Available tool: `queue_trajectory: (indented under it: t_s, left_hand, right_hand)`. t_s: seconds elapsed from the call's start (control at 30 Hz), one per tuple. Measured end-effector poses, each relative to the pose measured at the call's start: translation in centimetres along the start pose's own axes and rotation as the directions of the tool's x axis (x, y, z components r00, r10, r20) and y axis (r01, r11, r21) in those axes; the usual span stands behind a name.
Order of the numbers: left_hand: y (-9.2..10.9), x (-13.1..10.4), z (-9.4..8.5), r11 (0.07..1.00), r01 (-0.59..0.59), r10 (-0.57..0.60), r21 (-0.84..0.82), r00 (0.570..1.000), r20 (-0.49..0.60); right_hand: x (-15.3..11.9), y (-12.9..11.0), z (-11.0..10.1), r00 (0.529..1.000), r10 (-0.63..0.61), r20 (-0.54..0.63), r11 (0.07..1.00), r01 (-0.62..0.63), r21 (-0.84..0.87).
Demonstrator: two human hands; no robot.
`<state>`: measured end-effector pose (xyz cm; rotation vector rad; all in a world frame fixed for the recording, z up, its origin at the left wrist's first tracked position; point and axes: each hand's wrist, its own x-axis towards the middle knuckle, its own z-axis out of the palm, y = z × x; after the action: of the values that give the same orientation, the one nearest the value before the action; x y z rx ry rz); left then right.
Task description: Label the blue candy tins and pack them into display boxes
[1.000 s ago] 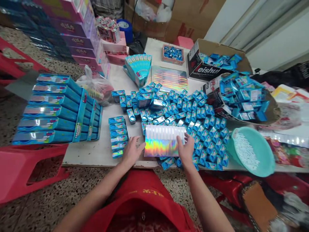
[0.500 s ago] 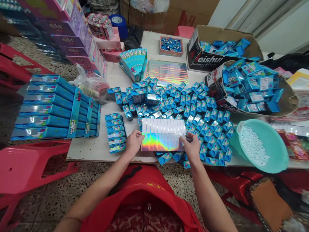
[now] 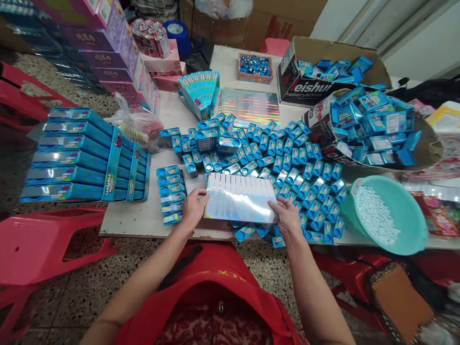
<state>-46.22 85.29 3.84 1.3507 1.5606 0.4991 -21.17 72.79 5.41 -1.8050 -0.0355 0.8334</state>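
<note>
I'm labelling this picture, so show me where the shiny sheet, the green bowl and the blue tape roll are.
Shiny sheet (image 3: 237, 205): head view, on its lower glossy part.
Green bowl (image 3: 413, 218): head view, on its inner wall.
Blue tape roll (image 3: 183, 44): head view, on its outer side.

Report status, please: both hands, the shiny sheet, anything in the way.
Left hand and right hand grip shiny sheet at opposite ends. Small blue boxes close, beyond and to its right.
</note>
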Motion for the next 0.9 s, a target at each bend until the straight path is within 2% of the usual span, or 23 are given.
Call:
queue_trajectory:
  t_s: [0.07,0.13,0.23,0.33,0.4,0.47,0.63,0.9]
  left_hand:
    - [0.5,-0.5,-0.4,0.987,0.021,-0.024,-0.159,1.0,-0.016]
    - [1.4,-1.1,-1.1,0.946,0.029,-0.034,-0.324,0.999,-0.009]
    - [3.2,-1.9,-2.8,0.862,0.032,-0.008,-0.506,0.999,0.051]
    - [5.2,-2.4,-4.8,0.805,0.034,0.023,-0.593,0.996,0.089]
    - [6.3,-2.6,-6.1,0.8,0.043,0.059,-0.598,0.987,0.149]
    - [7.4,-2.6,-7.2,0.838,0.017,0.114,-0.545,0.972,0.206]
    - [9.5,-2.5,-9.0,0.93,-0.112,0.205,-0.351,0.948,0.242]
    - [12.2,-2.8,-9.9,0.904,-0.271,0.311,-0.33,0.947,0.075]
  right_hand:
    - [-0.6,-0.5,-0.1,0.994,0.025,0.104,1.0,-0.025,0.005]
    - [-1.6,-1.2,-0.2,0.988,-0.008,0.155,1.0,0.01,-0.013]
    - [-3.1,-2.8,-0.4,0.973,-0.143,0.178,0.989,0.148,-0.011]
    - [-4.5,-4.4,-0.7,0.935,-0.265,0.237,0.964,0.265,0.029]
    - [-5.2,-5.3,-0.8,0.915,-0.29,0.282,0.956,0.289,0.046]
    - [-5.9,-6.2,-0.8,0.904,-0.297,0.307,0.953,0.301,0.035]
    - [-7.4,-8.6,-0.5,0.899,-0.347,0.266,0.924,0.377,-0.069]
    - [-9.2,-11.5,-0.6,0.824,-0.514,0.238,0.815,0.556,-0.164]
